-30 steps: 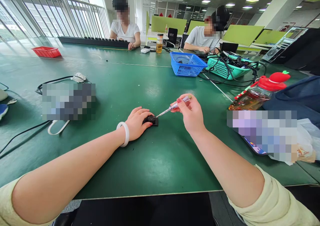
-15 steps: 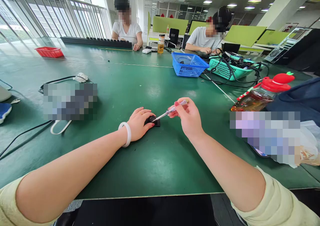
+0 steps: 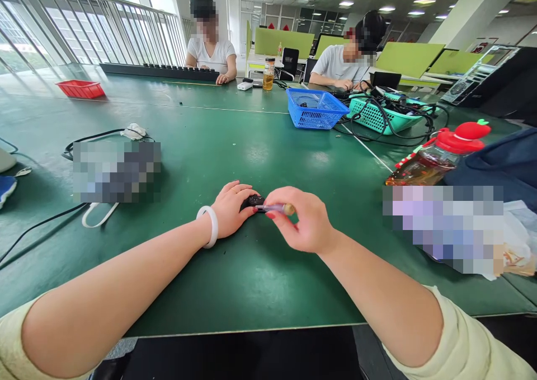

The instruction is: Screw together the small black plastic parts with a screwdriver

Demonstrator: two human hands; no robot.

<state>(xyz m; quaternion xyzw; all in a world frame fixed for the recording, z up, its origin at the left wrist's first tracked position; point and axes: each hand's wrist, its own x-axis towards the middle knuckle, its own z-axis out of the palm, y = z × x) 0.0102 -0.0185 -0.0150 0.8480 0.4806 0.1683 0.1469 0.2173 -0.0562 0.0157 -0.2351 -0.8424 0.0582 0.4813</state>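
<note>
My left hand, a white bracelet at its wrist, rests on the table with thumb and fingers around a small black part. That part lies on the green tabletop, half covered by the fingers; its kind I cannot make out. Between thumb and fingers, my right hand grips a screwdriver with a clear purplish handle. The screwdriver lies nearly level and points left, its shaft reaching toward the black part and my left thumb. Whether the tip touches the part cannot be made out.
A blue basket and a teal basket with tangled black cables stand further back. To the right are a red-lidded bottle and a plastic bag. A red tray is far left. Two people sit across the table.
My right hand has moved left and down, closer to my left hand. The screwdriver has swung from a slant to nearly level. My left hand stays around the black part.
</note>
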